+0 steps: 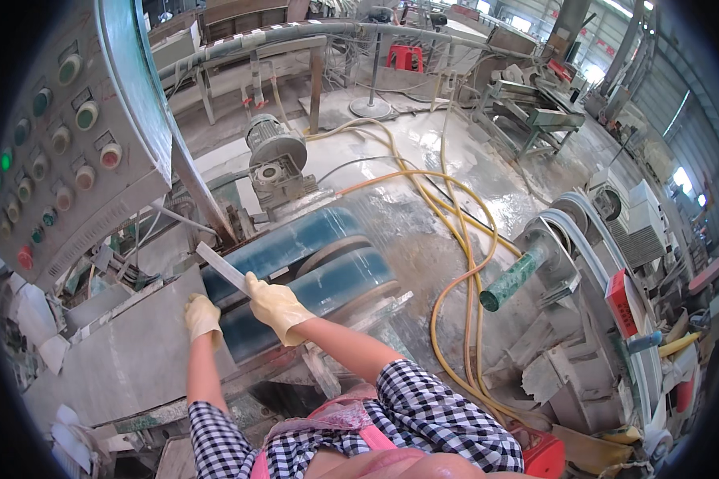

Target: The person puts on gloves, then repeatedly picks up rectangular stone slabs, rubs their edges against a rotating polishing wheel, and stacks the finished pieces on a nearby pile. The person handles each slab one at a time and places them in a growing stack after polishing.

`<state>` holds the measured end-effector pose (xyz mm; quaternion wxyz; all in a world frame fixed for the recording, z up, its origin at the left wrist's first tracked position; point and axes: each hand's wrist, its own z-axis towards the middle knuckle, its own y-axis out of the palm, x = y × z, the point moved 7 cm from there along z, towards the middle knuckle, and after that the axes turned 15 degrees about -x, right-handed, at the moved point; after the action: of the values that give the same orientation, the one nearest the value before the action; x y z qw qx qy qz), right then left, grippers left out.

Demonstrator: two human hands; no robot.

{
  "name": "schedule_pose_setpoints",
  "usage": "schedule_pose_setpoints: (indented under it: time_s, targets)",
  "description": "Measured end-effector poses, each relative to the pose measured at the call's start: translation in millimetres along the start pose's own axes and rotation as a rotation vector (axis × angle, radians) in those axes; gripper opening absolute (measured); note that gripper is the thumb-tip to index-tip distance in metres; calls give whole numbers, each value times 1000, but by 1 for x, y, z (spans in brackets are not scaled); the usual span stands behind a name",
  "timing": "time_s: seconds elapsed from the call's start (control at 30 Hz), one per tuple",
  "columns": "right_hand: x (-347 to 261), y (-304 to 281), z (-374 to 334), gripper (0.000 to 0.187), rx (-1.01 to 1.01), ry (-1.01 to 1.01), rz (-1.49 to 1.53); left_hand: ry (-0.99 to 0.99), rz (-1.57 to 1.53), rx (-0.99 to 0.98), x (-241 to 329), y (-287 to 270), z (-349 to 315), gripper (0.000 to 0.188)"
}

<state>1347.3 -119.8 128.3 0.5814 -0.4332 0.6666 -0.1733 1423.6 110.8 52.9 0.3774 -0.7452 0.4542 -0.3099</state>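
My right hand, in a pale rubber glove, is closed round the lower end of a light grey flat strip. The strip tilts up to the left above two blue conveyor belts. My left hand, gloved the same way, is beside the belts, at the edge of a grey metal table. Its fingers look curled in, and whatever may be in them is hidden. The strip's far end is free and does not reach my left hand.
A control panel with several round buttons stands at the left. A motor sits beyond the belts. Yellow hoses loop over the wet floor. At the right are a green roller and a red box. A red stool stands far back.
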Motion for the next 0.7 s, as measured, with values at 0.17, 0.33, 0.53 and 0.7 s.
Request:
schedule_pose_setpoints:
  time_s: [0.17,0.33,0.53,0.7]
  targets:
    - [1,-2,1,35,-29,-21,-20,293,-281,104,-46,-37,20,36]
    - [0,-5,-2,51,2,-113,7,834,-733,49,-13,-26,-18,30]
    - [7,-3,0,53,-17,-110,-15,727,-1333,-253,32,31,6,31]
    - [7,1,6,50,-35,-65,7,236,97,352,-55,-12,3,56]
